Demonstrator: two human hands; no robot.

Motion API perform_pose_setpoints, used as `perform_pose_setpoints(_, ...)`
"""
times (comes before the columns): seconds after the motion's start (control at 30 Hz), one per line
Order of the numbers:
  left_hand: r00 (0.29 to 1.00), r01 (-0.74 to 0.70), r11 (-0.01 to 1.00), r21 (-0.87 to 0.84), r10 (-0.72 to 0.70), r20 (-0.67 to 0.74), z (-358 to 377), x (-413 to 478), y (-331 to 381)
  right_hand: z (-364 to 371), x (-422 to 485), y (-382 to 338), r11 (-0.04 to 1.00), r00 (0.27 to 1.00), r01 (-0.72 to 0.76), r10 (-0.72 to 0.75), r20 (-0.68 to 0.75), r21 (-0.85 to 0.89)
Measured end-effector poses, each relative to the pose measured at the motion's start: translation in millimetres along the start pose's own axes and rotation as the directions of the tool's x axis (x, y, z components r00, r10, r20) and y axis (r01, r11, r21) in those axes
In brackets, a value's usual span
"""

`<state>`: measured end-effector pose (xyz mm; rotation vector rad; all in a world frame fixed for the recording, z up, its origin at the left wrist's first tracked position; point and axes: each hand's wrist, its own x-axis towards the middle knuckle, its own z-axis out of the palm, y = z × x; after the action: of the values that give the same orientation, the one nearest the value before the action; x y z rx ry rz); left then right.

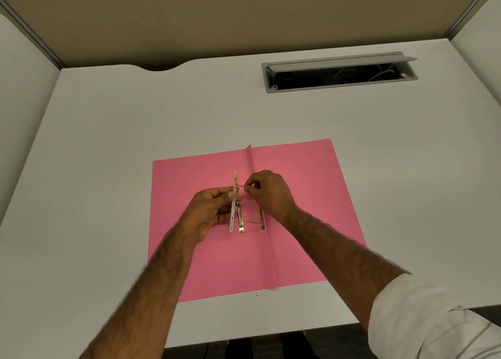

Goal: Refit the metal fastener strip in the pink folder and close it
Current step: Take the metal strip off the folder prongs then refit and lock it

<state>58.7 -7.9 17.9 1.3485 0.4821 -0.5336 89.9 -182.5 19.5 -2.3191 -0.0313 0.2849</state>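
Note:
The pink folder [298,209] lies open and flat on the white desk, its spine fold running down the middle. Above the left leaf, my left hand [211,212] pinches a thin white strip [233,204] held on edge, with a brass fastener bar [240,220] right beside it. A second brass bar [261,217] sits near the spine, joined to the first by thin metal prongs. My right hand [267,190] pinches the tip of one thin prong close to the top of the white strip.
A grey cable hatch [339,73] stands open in the desk at the back right. White partition walls rise on both sides. The desk's front edge [244,337] is close below the folder.

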Motion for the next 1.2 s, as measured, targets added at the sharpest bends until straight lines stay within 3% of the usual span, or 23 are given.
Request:
perform_pose_setpoints(0.43,0.983,-0.111,0.97,0.215,0.138,-0.117,23,6,10,-5,-14,7,0.998,0.996,0.025,-0.02,-0.092,0.049)
perform_pose_setpoints(0.6,0.975,-0.124,0.965,0.232,0.162,-0.15,29,6,15,-5,-51,22,0.986,0.996,0.007,-0.021,0.081,0.168)
perform_pose_setpoints(0.77,0.977,-0.109,0.96,0.26,0.152,-0.151,32,5,13,0,-68,28,0.988,0.978,0.019,-0.051,0.203,0.154)
perform_pose_setpoints(1.0,0.974,-0.095,0.951,0.293,0.15,-0.17,36,2,8,6,-69,30,0.971,0.996,-0.042,0.02,0.092,0.237)
perform_pose_setpoints(1.2,0.971,-0.092,0.945,0.313,0.155,-0.181,39,0,8,8,-69,28,0.96,0.995,-0.085,0.067,0.077,0.268)
